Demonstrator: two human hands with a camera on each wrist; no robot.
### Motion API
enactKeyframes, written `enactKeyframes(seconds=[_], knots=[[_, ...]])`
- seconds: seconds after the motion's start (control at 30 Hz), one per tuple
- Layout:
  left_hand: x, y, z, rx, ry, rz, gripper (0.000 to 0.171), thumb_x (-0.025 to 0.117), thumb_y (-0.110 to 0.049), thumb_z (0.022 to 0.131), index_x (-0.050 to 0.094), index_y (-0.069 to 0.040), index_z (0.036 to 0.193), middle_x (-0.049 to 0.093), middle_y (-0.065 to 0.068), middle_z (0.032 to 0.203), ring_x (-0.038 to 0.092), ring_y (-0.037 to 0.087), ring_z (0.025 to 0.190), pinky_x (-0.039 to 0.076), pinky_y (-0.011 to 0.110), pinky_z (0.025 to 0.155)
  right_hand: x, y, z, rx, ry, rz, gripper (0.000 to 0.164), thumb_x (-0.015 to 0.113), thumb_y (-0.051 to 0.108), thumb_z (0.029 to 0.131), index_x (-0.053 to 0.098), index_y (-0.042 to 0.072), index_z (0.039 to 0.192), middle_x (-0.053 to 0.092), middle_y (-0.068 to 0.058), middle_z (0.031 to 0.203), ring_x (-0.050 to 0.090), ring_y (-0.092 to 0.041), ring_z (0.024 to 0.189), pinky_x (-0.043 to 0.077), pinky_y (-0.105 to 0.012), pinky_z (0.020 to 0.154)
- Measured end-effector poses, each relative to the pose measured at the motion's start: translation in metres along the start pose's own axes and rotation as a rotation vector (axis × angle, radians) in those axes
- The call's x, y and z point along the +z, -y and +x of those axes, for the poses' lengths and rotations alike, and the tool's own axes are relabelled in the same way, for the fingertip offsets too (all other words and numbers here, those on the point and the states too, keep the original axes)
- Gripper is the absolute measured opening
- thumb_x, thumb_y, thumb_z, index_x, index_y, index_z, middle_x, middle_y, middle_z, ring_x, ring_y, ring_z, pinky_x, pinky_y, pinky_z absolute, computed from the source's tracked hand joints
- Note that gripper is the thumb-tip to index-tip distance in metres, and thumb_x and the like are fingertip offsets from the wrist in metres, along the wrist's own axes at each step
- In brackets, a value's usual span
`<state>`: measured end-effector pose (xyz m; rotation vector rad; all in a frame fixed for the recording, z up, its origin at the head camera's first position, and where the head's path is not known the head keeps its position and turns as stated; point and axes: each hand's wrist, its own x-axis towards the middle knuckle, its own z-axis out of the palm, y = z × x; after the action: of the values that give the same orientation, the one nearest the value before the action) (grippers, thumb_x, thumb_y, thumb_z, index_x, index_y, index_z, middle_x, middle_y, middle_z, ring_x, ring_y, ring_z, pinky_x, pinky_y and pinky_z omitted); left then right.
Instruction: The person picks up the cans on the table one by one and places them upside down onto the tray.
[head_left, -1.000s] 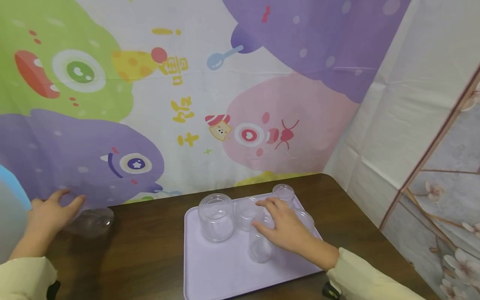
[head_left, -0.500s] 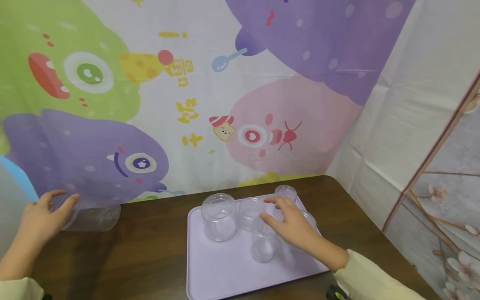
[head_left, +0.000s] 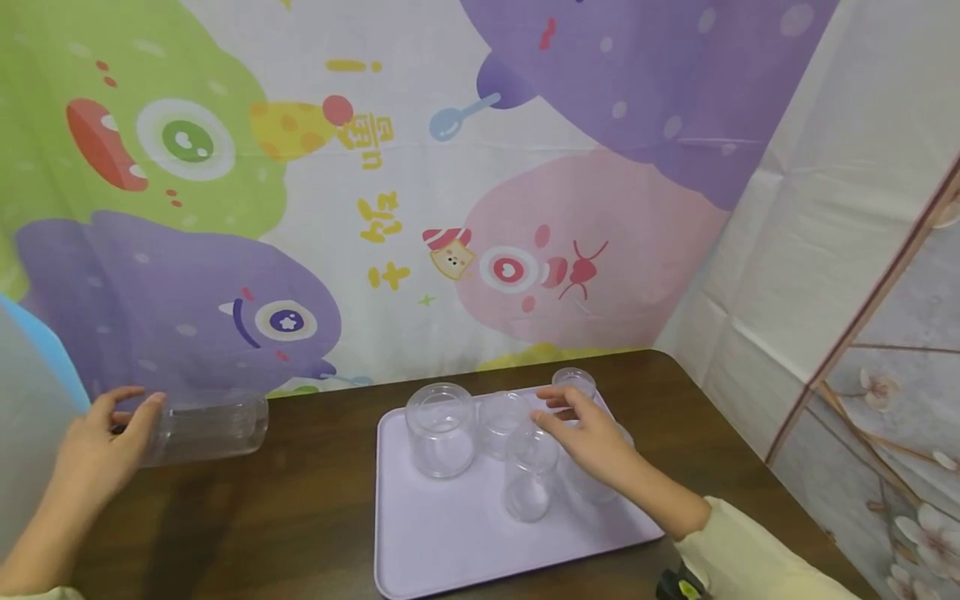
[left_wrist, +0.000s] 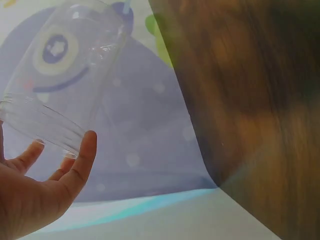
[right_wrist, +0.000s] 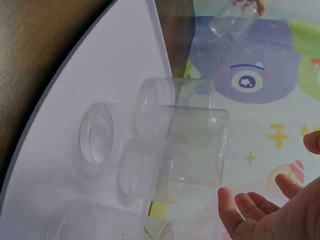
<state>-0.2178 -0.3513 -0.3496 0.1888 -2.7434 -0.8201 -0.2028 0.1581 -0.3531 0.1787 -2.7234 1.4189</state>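
A clear plastic jar lies sideways in my left hand, its base facing right. In the left wrist view, thumb and fingers grip the jar round its ridged mouth end, off the tabletop. My right hand hovers with loosely bent fingers over the right side of a lilac tray, holding nothing. Just below its fingertips stands a narrow upright clear jar. In the right wrist view, the fingers are close beside that jar's upper end, apart from it.
On the tray, a wide clear jar stands at left, a shorter one beside it and a small one at the back corner. Another sits partly under my right hand. A patterned cloth hangs behind the dark wood table.
The jar in my left hand has swung up from a tilt to lie nearly level, more of its side showing. My right hand has shifted slightly back and right from the narrow jar's mouth.
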Motion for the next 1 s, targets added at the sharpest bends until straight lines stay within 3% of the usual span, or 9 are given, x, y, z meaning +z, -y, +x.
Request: enactKeyframes(seconds=[0.2, 0.47, 1.0], knots=[[0.005, -0.009, -0.006, 0.038, 0.051, -0.038, 0.062, 0.034, -0.041, 0.099, 0.031, 0.006, 0.139, 0.05, 0.04, 0.117, 0.052, 0.051, 0.095, 0.041, 0.051, 0.066, -0.002, 0.002, -0.002, 0.076, 0.042, 0.134, 0.035, 0.06, 0.028, 0.09, 0.056, 0.013, 0.122, 0.059, -0.013, 0.119, 0.059, -0.023, 0.104, 0.053, -0.031, 0.067], [0.012, -0.024, -0.016, 0.03, 0.116, -0.082, 0.064, 0.029, -0.044, 0.1, 0.024, 0.003, 0.143, 0.045, 0.04, 0.123, 0.047, 0.053, 0.104, 0.04, 0.056, 0.07, -0.003, 0.004, -0.003, 0.105, 0.066, 0.208, 0.036, 0.057, 0.028, 0.092, 0.054, 0.012, 0.124, 0.058, -0.013, 0.12, 0.057, -0.027, 0.111, 0.055, -0.035, 0.069], [0.027, -0.041, -0.035, 0.035, 0.14, -0.154, 0.059, 0.027, -0.046, 0.1, 0.028, -0.007, 0.144, 0.043, 0.035, 0.129, 0.047, 0.051, 0.109, 0.042, 0.057, 0.071, 0.001, 0.013, -0.008, 0.126, 0.11, 0.31, 0.041, 0.056, 0.028, 0.092, 0.051, 0.009, 0.127, 0.055, -0.016, 0.123, 0.051, -0.033, 0.116, 0.055, -0.039, 0.07]])
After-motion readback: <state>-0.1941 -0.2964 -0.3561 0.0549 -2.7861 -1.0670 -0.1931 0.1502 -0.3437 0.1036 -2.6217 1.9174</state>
